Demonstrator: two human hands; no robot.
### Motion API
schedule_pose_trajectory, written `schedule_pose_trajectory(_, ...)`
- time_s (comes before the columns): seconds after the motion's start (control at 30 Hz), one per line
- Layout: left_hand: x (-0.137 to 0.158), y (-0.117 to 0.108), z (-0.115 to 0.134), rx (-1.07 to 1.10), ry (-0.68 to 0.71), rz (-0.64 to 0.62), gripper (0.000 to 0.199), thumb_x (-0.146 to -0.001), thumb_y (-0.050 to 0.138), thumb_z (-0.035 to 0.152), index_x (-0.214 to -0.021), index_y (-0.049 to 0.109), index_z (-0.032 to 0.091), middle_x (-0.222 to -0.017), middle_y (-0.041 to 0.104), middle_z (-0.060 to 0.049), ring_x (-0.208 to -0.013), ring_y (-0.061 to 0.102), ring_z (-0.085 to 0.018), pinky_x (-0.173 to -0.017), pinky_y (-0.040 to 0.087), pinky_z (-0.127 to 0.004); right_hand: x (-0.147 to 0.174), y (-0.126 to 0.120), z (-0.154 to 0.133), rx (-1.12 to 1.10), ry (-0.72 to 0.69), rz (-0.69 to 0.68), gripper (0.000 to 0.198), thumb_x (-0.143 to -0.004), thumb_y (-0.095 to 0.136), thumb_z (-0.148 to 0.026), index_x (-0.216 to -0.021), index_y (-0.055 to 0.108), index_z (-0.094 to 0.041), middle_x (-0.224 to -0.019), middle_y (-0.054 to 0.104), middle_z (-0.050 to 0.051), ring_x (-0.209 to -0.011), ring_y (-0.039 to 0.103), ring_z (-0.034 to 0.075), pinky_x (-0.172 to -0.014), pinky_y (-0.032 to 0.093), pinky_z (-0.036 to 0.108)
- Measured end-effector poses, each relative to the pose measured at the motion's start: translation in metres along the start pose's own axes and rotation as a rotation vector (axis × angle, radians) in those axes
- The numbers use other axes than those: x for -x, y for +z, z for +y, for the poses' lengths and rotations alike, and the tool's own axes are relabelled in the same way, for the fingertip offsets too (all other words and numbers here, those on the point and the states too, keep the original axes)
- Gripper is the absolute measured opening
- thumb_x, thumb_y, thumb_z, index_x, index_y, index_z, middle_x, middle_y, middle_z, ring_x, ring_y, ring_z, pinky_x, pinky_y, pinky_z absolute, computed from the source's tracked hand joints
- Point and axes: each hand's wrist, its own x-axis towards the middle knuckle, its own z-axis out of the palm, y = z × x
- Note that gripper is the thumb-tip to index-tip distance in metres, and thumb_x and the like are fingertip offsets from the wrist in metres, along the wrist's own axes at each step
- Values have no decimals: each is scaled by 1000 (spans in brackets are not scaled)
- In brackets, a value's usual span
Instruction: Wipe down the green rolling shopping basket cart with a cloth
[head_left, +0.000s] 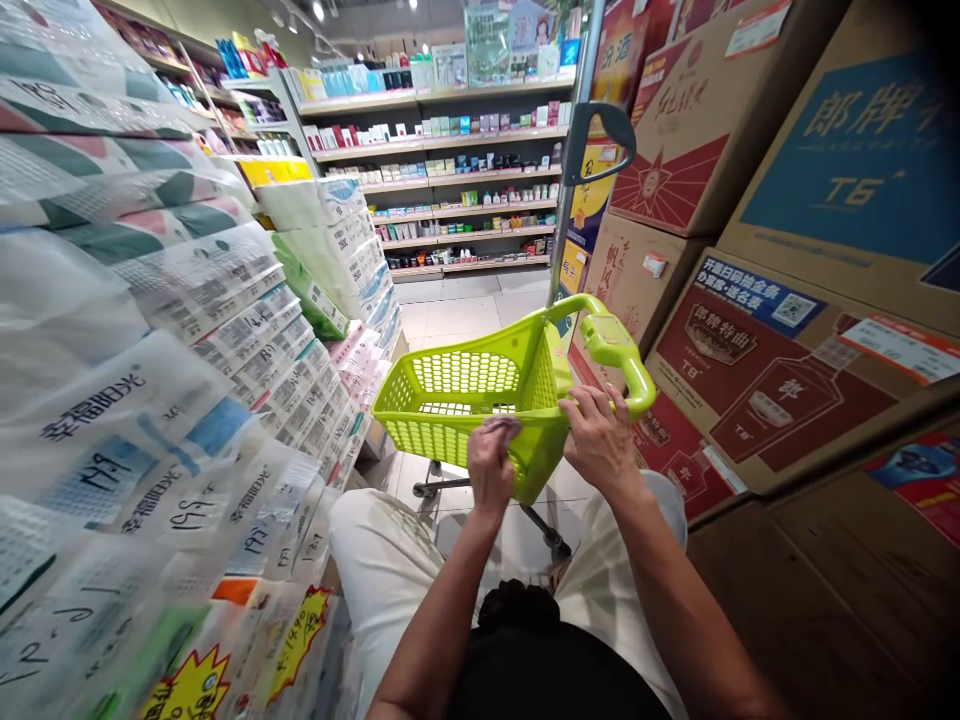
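A lime-green plastic shopping basket on a wheeled frame stands in the aisle right in front of me. My left hand presses a small greyish cloth against the basket's near rim, fingers closed on it. My right hand rests on the basket's near right corner, just below its green handle, fingers curled over the rim. The basket looks empty inside. My knees in light trousers show below.
Stacked packs of tissue paper wall the left side. Brown cardboard cartons with red and blue print pile up on the right. A grey metal pole with a handle rises behind the basket. Product shelves close off the aisle's far end.
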Motion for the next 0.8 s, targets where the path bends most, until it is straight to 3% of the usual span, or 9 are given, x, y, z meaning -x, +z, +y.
schedule_pose_trajectory(0.17, 6, -3, -20, -57, 20, -27, 57, -82, 51, -1, -127, 73, 27, -118, 67, -11, -113, 61, -26, -100, 55, -44, -1, 10, -7, 37, -42, 29, 36, -80, 55, -10, -113, 69, -18, -124, 71, 12, -125, 54, 27, -125, 18, 45)
schedule_pose_trajectory(0.27, 5, -6, -32, -64, -28, 55, 55, -84, 50, -1, -127, 73, 25, -115, 66, -12, -111, 61, -26, -100, 55, -43, -2, 14, -11, 53, -55, 26, 37, -80, 55, -9, -113, 69, -18, -122, 71, 11, -124, 55, 27, -125, 19, 44)
schedule_pose_trajectory(0.37, 3, -13, -45, -60, 41, -3, 56, -86, 49, 0, -130, 72, 27, -116, 65, -12, -111, 61, -25, -100, 54, -42, -2, 18, -13, 58, -54, 21, 36, -79, 55, -9, -111, 69, -19, -121, 72, 11, -122, 56, 27, -124, 20, 45)
schedule_pose_trajectory(0.5, 0, -22, -64, -85, -75, 94, 53, -84, 50, -1, -123, 75, 23, -114, 64, -13, -110, 61, -27, -101, 55, -44, 0, 23, -14, 68, -44, 14, 36, -79, 56, -10, -112, 68, -19, -121, 72, 10, -123, 56, 27, -123, 20, 46)
schedule_pose_trajectory(0.63, 0, -26, -79, -29, 12, -21, 55, -84, 53, 0, -126, 74, 27, -119, 65, -12, -115, 61, -27, -104, 54, -43, -1, 25, -16, 81, -33, 24, 36, -79, 55, -10, -112, 68, -19, -120, 72, 10, -122, 57, 27, -123, 20, 46)
schedule_pose_trajectory(0.8, -9, -40, -110, -118, -226, 168, 44, -85, 52, 4, -117, 77, 21, -114, 64, -14, -110, 63, -29, -103, 54, -46, -2, 25, -16, 98, -45, 33, 38, -79, 55, -9, -112, 68, -20, -120, 73, 10, -121, 58, 26, -123, 20, 46)
